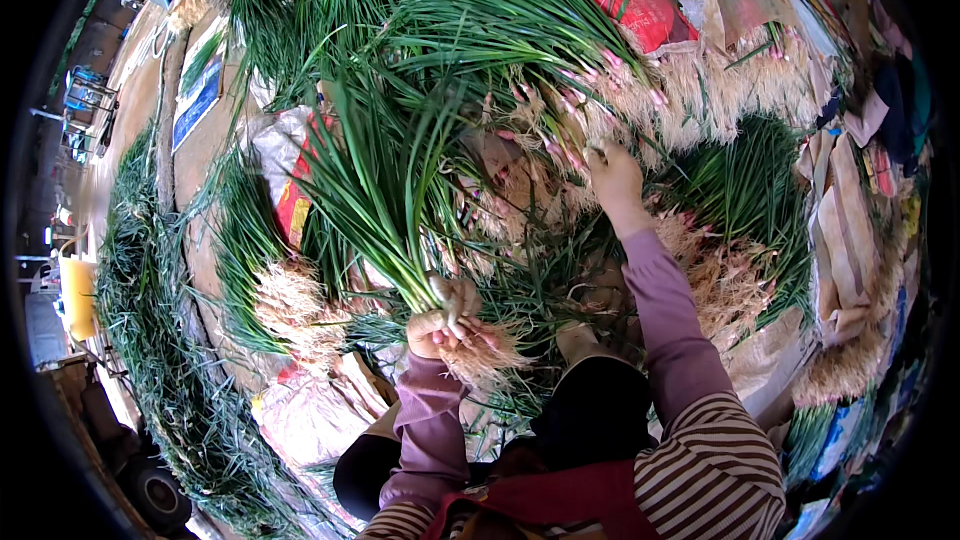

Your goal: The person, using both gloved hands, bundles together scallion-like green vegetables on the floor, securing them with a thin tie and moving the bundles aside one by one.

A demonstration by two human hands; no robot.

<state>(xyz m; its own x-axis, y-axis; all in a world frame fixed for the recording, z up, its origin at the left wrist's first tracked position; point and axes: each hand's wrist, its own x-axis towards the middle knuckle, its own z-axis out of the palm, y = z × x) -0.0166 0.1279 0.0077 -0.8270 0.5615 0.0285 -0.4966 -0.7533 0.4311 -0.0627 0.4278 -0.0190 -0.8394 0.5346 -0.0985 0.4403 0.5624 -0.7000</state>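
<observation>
My left hand (445, 318) is closed around a bunch of scallions (385, 225), just above the pale, stringy roots. The long green leaves of this bunch fan out up and to the left. Farther off, my right hand (614, 180) reaches to the root end of a big heap of scallions (480, 15). Its fingers are curled in at the pinkish-white stalks (565, 152) there; the fingertips are partly hidden among them.
A rooted scallion bundle (290, 300) lies at left, another (745, 210) at right. Loose leaves (170, 380) form a long strip along the left. A red sack (630, 0) lies by the heap, a pale sack (325, 405) near my left knee. A wheeled cart (150, 490) stands lower left.
</observation>
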